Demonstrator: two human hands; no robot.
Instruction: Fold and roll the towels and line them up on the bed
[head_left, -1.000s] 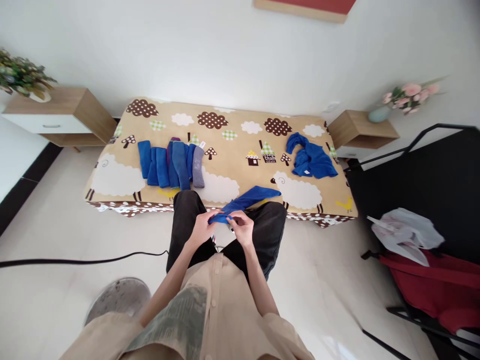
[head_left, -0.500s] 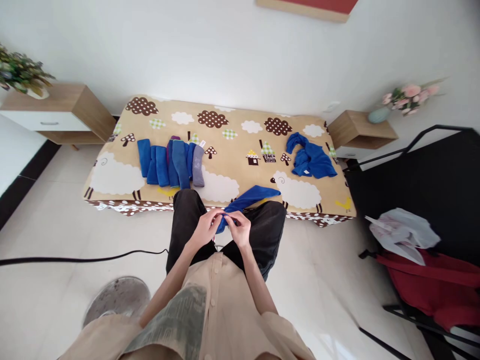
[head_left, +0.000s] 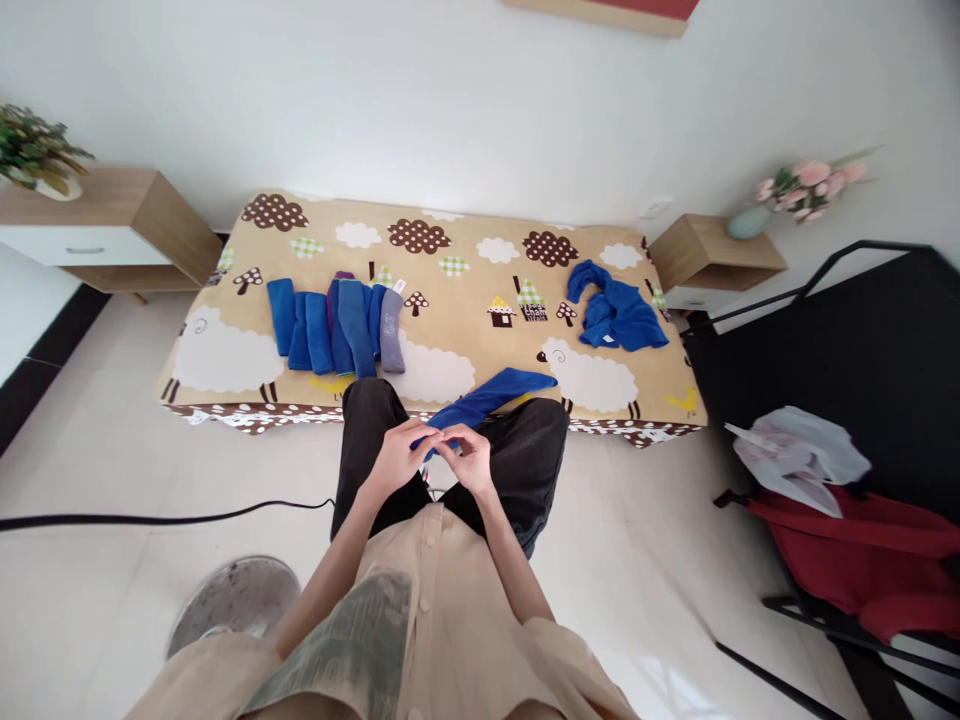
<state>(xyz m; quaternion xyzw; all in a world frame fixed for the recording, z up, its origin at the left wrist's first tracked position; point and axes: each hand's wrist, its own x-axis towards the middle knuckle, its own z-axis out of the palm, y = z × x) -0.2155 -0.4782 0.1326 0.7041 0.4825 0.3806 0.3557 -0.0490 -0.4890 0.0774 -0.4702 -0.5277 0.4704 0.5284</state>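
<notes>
A blue cloth (head_left: 491, 397) stretches from my lap up onto the front edge of the low patterned table (head_left: 465, 300). My left hand (head_left: 400, 458) and my right hand (head_left: 466, 457) meet over my knees, both pinching the near end of this cloth. On the table's left lies a row of several rolled cloths (head_left: 336, 325), mostly blue, one grey. A loose heap of blue cloths (head_left: 616, 312) lies at the table's right.
Wooden side cabinets stand at the left (head_left: 112, 225) and right (head_left: 709, 258), each with flowers. A black cable (head_left: 150, 520) crosses the floor at left. A black frame with red fabric (head_left: 862, 560) and a white bag (head_left: 799, 455) stands at right.
My hands have kept working the near end of the blue cloth, drawing closer together over my lap. The view has shifted slightly.
</notes>
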